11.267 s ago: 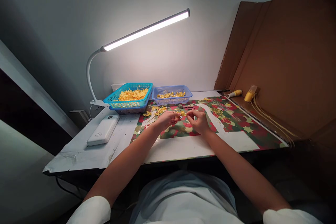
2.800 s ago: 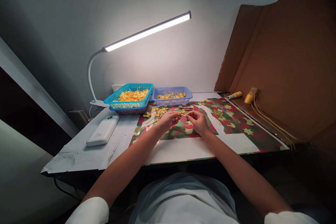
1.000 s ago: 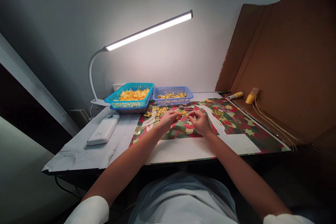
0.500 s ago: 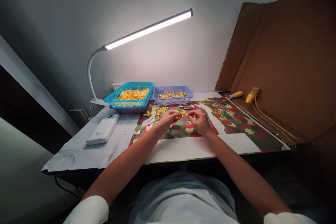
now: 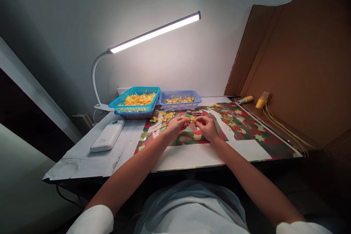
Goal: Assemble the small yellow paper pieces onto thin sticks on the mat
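Note:
My left hand and my right hand are raised just above the patterned red and green mat, fingers pinched together. Between their fingertips they hold a small yellow piece; its exact shape is too small to make out. A loose pile of similar yellow pieces lies on the mat just beyond my left hand. Behind it stand a turquoise basket heaped with yellow-orange pieces and a blue basket holding a thinner layer of them.
A white desk lamp arches over the table from the left. A white flat device lies on the table's left part. A brown cardboard wall closes the right side, with yellow spools and cords at its foot.
My hands have stayed together over the mat with the yellow piece between them; only small finger movements and slight shifts of the view show.

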Tool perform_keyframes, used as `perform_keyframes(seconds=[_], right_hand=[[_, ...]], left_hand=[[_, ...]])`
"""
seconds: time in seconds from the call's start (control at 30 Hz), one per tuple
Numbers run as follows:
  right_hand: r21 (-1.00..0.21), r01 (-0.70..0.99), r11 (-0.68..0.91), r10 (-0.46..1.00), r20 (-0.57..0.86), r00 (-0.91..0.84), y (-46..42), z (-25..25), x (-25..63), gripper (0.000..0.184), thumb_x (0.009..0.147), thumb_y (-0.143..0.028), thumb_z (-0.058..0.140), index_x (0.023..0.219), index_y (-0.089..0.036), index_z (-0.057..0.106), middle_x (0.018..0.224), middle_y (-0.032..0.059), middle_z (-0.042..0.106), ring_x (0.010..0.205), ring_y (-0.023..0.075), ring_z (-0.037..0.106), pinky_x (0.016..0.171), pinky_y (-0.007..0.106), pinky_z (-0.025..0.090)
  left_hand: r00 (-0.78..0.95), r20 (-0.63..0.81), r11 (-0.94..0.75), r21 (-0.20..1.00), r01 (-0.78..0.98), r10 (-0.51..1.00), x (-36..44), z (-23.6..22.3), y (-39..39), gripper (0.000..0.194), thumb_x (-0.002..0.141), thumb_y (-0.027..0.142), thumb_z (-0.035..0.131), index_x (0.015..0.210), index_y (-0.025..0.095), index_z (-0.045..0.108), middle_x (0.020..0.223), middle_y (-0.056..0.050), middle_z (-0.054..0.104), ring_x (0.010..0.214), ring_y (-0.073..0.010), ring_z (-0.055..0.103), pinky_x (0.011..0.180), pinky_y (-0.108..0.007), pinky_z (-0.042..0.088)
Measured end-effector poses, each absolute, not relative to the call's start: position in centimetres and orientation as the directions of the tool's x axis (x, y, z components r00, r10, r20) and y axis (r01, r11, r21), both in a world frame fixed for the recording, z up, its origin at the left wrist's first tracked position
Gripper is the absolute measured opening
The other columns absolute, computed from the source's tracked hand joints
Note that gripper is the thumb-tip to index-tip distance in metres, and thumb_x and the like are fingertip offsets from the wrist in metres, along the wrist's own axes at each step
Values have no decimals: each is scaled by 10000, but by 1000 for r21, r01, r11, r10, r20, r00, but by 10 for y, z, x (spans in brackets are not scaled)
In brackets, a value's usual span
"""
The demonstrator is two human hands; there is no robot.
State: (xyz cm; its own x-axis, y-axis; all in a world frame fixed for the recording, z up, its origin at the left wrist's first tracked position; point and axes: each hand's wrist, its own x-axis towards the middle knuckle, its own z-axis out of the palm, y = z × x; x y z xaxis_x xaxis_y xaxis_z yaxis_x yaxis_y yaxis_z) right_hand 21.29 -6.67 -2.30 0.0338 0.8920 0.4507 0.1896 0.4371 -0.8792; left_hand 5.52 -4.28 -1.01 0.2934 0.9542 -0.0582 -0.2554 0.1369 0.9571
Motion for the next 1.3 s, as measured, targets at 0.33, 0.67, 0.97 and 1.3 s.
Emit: perform_keyframes(seconds=[0.33,0.67,0.97,1.3], right_hand=[[-933,61,355,932,349,-93,-66,-21,215,310,689,-509,653,729,-206,604,668,11,625,672,162,598,645,301,484],[-938,69,339,940,335,-67,-57,-30,213,414,630,-595,672,772,-212,604,740,15,649,685,159,591,621,288,481],[-588,525,615,647,757,90,-78,-20,209,118,756,-330,642,690,-233,656,749,29,614,799,201,553,759,363,436],[-443,658,609,557,829,43,-83,-22,201,194,869,-293,526,955,-251,695,708,21,629,716,185,520,725,340,390]], left_hand=[[246,100,-57,983,-173,964,54,-7,-45,215,563,320,753,612,140,648,611,3,586,548,-68,480,584,-228,383],[164,216,-207,976,-68,963,59,2,-55,277,515,350,781,594,150,605,552,12,573,519,-88,472,523,-226,340],[-52,521,-484,821,302,852,55,-2,-59,115,647,296,697,636,198,638,545,12,543,540,-117,451,571,-245,331],[12,669,-622,684,381,743,57,2,-68,40,687,204,650,653,215,633,747,-35,653,650,-156,535,739,-290,391]])
